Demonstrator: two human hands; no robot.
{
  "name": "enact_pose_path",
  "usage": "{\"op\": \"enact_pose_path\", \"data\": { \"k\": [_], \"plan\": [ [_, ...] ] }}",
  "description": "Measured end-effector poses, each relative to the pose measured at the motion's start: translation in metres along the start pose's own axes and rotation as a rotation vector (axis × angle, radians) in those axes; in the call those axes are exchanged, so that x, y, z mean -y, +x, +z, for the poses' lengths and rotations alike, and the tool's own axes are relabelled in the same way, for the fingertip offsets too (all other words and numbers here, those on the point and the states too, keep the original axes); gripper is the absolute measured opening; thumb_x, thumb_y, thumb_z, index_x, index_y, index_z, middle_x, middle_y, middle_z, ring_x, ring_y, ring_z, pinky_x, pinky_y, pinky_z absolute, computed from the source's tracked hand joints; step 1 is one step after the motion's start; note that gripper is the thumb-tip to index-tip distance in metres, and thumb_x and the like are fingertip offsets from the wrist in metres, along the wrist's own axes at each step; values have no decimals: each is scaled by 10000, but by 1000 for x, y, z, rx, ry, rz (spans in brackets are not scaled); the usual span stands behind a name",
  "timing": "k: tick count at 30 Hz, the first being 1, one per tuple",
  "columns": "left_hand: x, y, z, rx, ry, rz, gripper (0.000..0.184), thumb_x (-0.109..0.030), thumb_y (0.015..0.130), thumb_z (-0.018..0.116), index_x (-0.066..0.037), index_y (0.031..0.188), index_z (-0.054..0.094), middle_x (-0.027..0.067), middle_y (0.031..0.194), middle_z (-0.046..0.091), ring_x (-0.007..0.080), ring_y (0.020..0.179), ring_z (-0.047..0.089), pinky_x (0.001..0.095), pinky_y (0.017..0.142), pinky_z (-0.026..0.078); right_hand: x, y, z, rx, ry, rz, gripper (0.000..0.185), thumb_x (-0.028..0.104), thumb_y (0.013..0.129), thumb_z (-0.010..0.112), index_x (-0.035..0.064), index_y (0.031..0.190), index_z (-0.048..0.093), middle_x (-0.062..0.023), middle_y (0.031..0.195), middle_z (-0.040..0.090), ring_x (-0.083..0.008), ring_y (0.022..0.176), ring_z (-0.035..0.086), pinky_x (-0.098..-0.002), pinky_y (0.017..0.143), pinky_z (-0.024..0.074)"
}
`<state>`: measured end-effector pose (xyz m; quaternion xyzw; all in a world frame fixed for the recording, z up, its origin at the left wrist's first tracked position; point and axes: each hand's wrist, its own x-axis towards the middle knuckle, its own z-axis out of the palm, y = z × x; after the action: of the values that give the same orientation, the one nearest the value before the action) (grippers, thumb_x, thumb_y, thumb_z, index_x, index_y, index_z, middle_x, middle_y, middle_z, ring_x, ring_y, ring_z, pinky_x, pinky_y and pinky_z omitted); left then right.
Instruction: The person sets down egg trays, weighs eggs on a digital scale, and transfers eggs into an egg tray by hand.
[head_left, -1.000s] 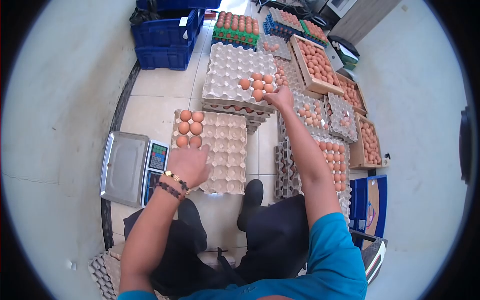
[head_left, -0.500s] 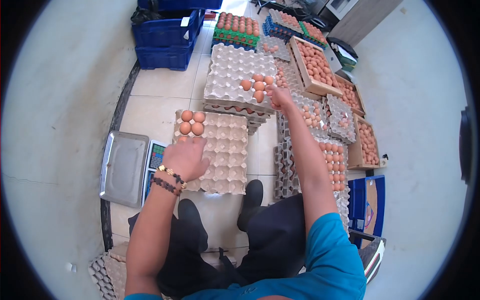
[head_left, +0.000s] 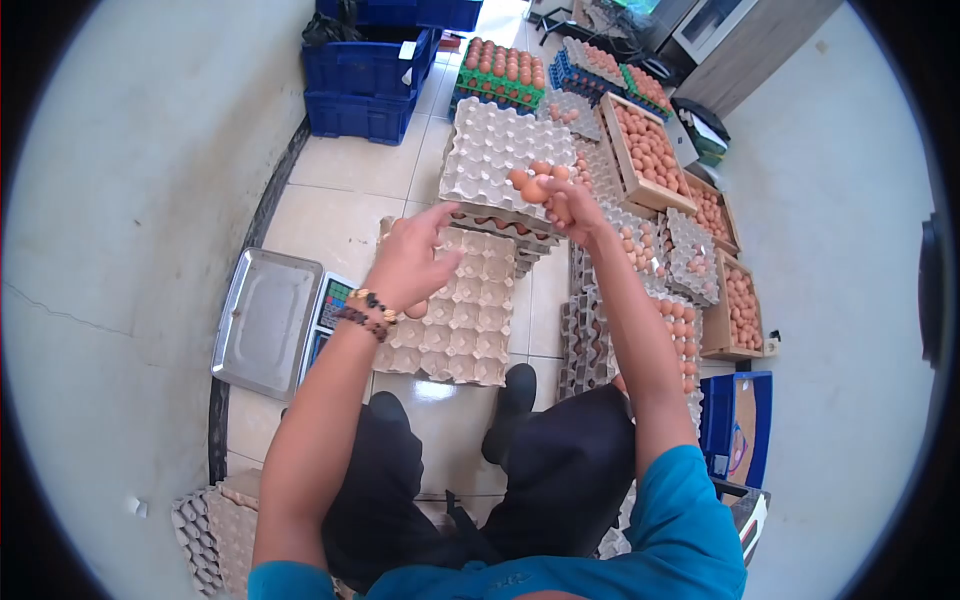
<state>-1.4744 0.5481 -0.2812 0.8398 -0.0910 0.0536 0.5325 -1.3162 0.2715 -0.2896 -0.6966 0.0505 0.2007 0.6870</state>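
My right hand (head_left: 572, 212), at the near right edge of the grey egg tray (head_left: 485, 150), is closed around at least one brown egg (head_left: 535, 191); its curled fingers hide how many. Just behind it a few more brown eggs (head_left: 540, 168) sit in that tray's corner. My left hand (head_left: 413, 260) hovers above the nearer beige egg tray (head_left: 465, 330), thumb and fingers apart, with nothing visible in it. One brown egg (head_left: 416, 309) shows beside the left wrist, over the beige tray's left side. Hand and forearm cover that tray's upper left cells.
Left of the beige tray lies a scale with a metal pan (head_left: 268, 320). To the right are stacked trays of eggs (head_left: 675, 325) and wooden crates of eggs (head_left: 650, 150). Blue crates (head_left: 360, 90) stand at the back left. My boots (head_left: 512, 405) are close to the beige tray.
My right hand has drawn back from the eggs on the grey tray, with egg in its fingers. My left hand has risen off the beige tray and opened. The view has shifted slightly.
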Motion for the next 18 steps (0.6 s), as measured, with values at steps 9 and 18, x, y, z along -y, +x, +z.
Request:
{"op": "enact_pose_path", "data": {
  "k": [9,18],
  "plan": [
    [-22,-7,8,203,-461,85,596,-80,859,718,-36,1395,460,151,1275,579,212,1027,653,302,902,559,13,-126,107,231,-219,-90,279,302,864,721,37,796,663,10,619,551,-64,477,496,-206,401,349],
    [-22,-20,-43,510,-1599,-327,416,-276,994,478,37,1268,465,265,1317,496,314,1246,532,414,1039,495,19,-168,123,394,339,-154,357,186,950,425,-34,1219,507,-193,1197,569,-263,1025,610,-395,906,525]
  ]
}}
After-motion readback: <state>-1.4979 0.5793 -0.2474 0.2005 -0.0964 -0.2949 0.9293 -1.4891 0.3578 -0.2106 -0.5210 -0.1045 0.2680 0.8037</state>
